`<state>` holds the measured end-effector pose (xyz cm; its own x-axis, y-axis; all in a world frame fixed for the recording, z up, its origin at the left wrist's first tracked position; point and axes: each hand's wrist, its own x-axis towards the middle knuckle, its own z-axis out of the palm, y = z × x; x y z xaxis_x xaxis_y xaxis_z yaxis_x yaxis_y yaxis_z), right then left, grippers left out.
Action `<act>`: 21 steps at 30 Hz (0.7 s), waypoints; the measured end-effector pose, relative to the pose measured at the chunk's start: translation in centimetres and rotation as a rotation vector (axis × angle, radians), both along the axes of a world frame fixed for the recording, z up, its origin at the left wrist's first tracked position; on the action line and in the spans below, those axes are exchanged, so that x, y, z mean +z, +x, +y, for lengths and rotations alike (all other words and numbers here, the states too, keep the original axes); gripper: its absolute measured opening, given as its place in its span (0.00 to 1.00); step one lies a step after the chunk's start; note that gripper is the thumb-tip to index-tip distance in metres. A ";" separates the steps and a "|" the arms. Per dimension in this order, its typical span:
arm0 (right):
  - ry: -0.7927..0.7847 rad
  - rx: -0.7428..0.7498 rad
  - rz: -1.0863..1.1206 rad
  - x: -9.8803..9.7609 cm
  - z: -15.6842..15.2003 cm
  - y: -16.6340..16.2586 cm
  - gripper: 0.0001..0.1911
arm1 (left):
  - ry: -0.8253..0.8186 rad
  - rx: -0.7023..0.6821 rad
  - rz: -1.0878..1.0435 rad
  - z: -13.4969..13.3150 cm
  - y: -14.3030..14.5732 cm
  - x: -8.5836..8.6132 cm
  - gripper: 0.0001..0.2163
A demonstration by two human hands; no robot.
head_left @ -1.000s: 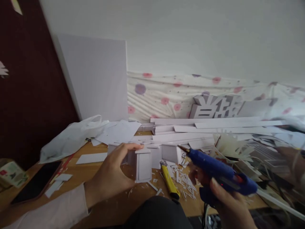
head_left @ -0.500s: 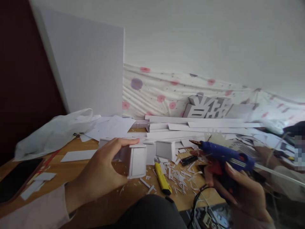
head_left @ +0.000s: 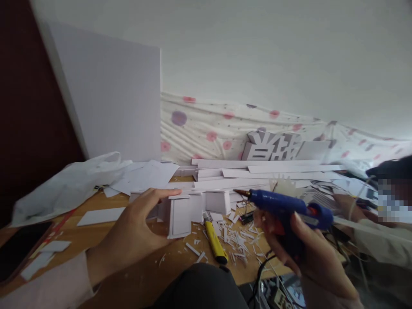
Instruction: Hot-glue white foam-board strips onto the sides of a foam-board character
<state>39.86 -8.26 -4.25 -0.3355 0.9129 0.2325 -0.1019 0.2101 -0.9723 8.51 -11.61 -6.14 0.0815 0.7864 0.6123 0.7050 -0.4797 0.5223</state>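
Note:
My left hand [head_left: 128,231] grips a white foam-board piece [head_left: 180,216] standing on the table, thumb low and fingers over its top edge. Folded white panels continue behind it, one of them a grey-faced panel [head_left: 217,202]. In my right hand [head_left: 309,253] is a blue glue gun [head_left: 277,200], its brass nozzle pointing left toward the panels, apart from them. A glue stick trails from its back end. Between my hands lies a yellow utility knife [head_left: 215,240], beside a heap of white scraps [head_left: 240,240].
Long white strips [head_left: 264,164] lie along the back, with a white cut-out character [head_left: 272,146] behind them. A plastic bag [head_left: 64,184] and a phone [head_left: 22,246] are on the left. At right, another person's arm [head_left: 347,206] reaches in. A black cord [head_left: 257,274] hangs off the edge.
My right hand has brought the glue gun left, closer to the white panels. My left hand keeps its grip on the foam-board piece. The whole view has shifted slightly.

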 end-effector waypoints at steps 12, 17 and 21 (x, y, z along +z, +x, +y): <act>0.679 -0.172 -0.421 -2.5 0.2 -2.3 0.23 | 0.086 -0.187 -0.054 0.8 0.2 -1.5 0.27; 0.788 -0.109 -0.541 -1.2 0.0 -3.5 0.23 | 0.028 -0.188 -0.031 0.8 0.5 -0.4 0.26; 0.790 -0.166 -0.541 -1.1 -0.4 -3.6 0.22 | 0.044 -0.182 -0.058 1.0 0.7 -0.6 0.26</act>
<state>36.26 -8.65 -5.38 -0.4582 0.6049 0.6512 0.4072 0.7941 -0.4512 9.18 -10.62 -6.72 0.1835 0.7345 0.6533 0.5735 -0.6197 0.5357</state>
